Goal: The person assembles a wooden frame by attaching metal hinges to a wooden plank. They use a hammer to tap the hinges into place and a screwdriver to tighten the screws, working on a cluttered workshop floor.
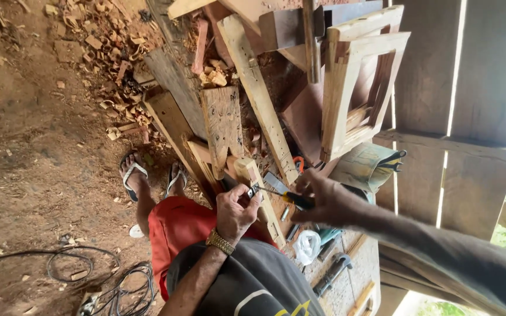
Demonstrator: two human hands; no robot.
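Hands: left (pixel 235 210) pinches hinge (pixel 253 189), right (pixel 323 202) grips screwdriver (pixel 285 196).

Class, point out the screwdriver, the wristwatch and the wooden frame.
screwdriver (pixel 297 200), head view, on its yellow and black handle.
wristwatch (pixel 221 241), head view, on its gold band.
wooden frame (pixel 341 88), head view, on its pale side rail.

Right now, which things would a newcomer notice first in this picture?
At the centre, the left hand steadies a small metal fitting on a pale wooden bar, while the right hand drives a yellow-handled screwdriver into it. Behind them, a light wooden frame stands on the cluttered workbench. Wood shavings cover the dirt floor on the left.
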